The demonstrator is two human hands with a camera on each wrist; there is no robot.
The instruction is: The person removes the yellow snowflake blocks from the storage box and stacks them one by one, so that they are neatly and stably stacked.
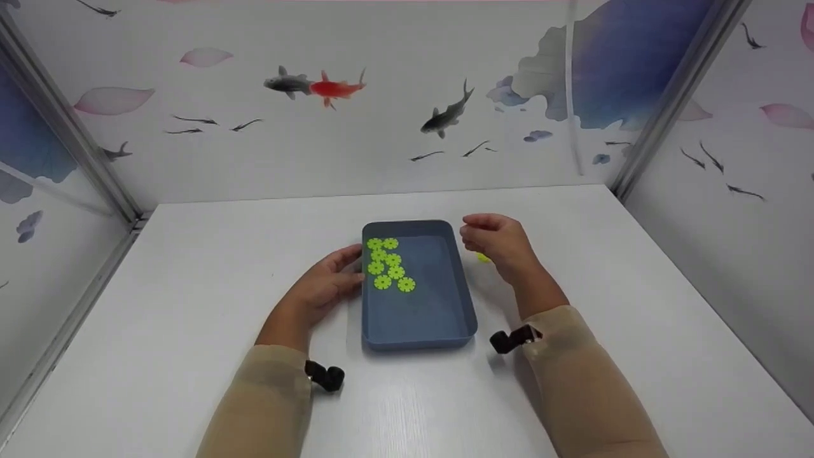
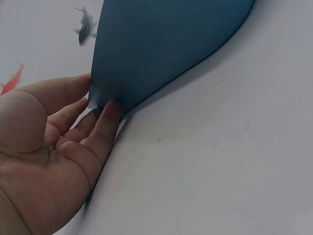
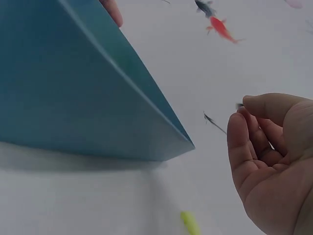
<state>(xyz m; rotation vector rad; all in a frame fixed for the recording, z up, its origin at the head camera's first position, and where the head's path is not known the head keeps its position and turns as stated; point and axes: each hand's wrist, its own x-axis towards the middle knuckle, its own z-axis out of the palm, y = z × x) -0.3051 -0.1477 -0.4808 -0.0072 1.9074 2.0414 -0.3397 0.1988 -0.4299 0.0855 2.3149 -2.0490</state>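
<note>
A blue-grey rectangular tray [image 1: 420,318] stands on the table. Several yellow-green notched discs [image 1: 395,272] lie flat in its far left part. My left hand [image 1: 327,283] is at the tray's left side, fingertips and thumb against the outer wall, which also shows in the left wrist view [image 2: 161,44]. Beyond the right rim, my right hand [image 1: 499,242] is raised with its fingers loosely bent. No disc shows between thumb and fingertips in the right wrist view [image 3: 266,152]. Another yellow-green piece [image 1: 483,257] lies on the table beneath it, partly hidden by the hand.
The white tabletop [image 1: 191,305] reaches back to a wall panel [image 1: 381,159] printed with fish and petals. Side panels [image 1: 744,191] with metal corner posts close off left and right. A small black camera [image 1: 325,376] sits on each sleeve.
</note>
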